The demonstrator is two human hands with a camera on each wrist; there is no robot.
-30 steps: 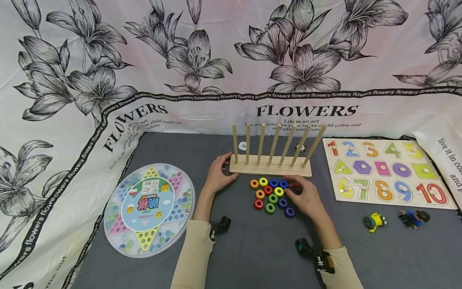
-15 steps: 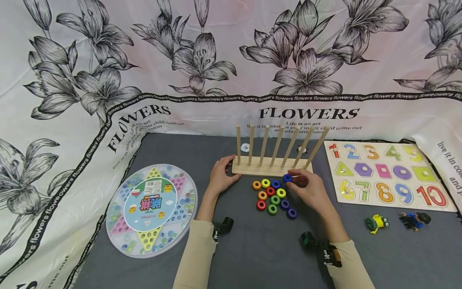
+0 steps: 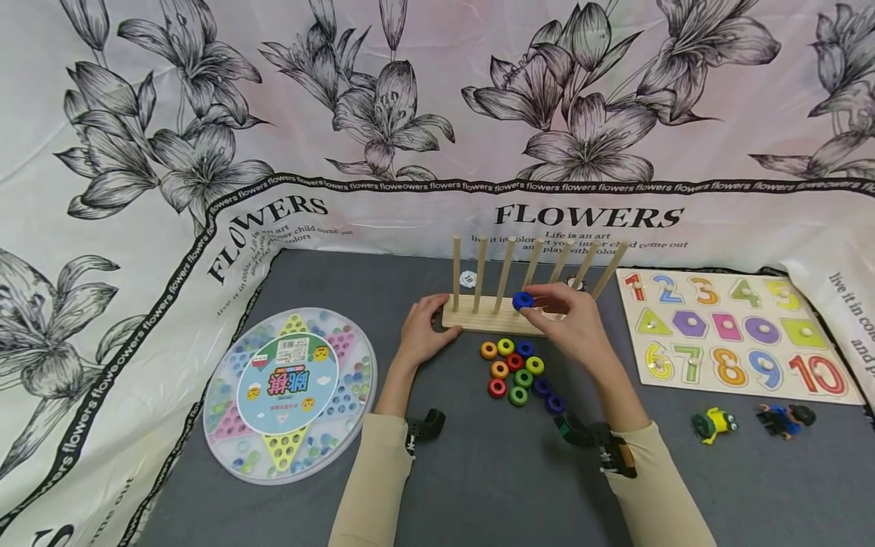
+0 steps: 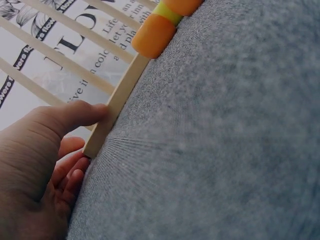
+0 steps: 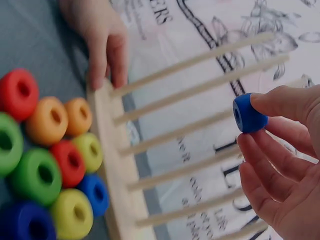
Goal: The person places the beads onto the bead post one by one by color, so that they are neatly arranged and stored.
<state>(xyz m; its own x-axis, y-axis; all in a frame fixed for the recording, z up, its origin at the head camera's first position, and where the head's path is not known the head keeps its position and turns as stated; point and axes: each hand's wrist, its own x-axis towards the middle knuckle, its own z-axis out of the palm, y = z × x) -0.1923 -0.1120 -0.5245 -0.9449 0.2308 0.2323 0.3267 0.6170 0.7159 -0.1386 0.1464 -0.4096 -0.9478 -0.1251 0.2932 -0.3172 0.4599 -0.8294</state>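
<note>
Blue ring (image 3: 522, 300), pinched in the right hand (image 3: 570, 323) with its grip closed on it, hangs beside the pegs, while the left hand (image 3: 422, 330) clasps the wooden rack's (image 3: 478, 317) end, seemingly to steady it on the table (image 3: 478, 471).

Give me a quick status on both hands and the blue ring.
Left hand holds peg rack base end. Right hand pinches blue ring, raised before the pegs. Nothing blocking.
</note>
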